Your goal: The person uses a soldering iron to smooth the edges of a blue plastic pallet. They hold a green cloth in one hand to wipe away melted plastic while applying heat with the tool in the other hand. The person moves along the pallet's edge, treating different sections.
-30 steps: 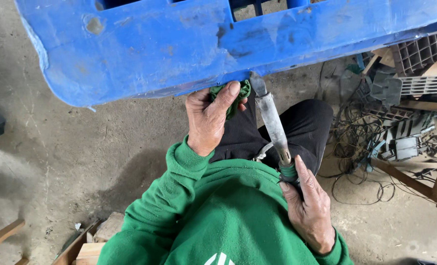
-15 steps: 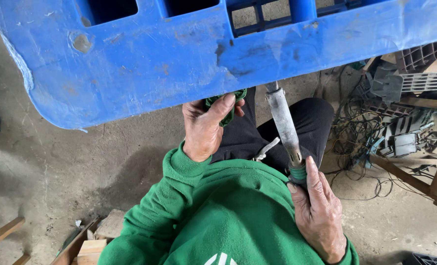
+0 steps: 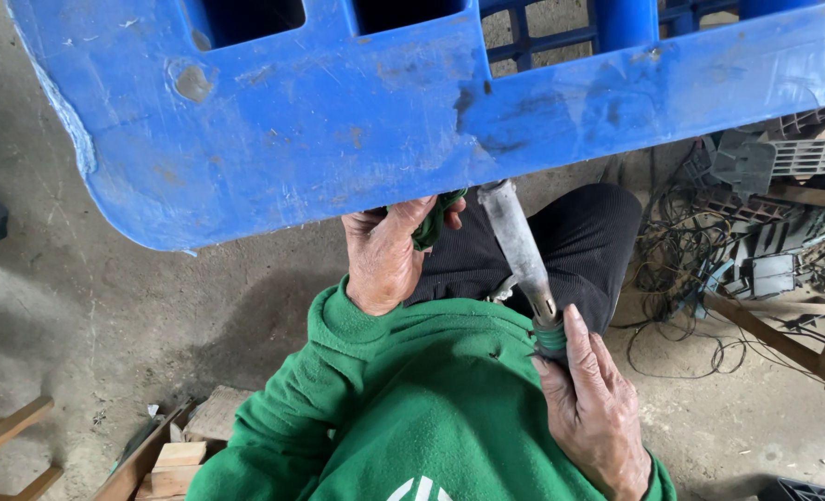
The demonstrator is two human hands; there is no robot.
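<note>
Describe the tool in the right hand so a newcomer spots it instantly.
Start at the big blue plastic pallet across the top. Just under its lower edge, right of centre, a grey metal rod-like tool slants down to the right hand. Unlike the tangled cables beside it, it is straight, with a green ribbed collar at the grip.

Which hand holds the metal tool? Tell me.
The right hand: it grips the grey metal tool by its green handle end. The left hand holds a green thing against the blue pallet.
</note>
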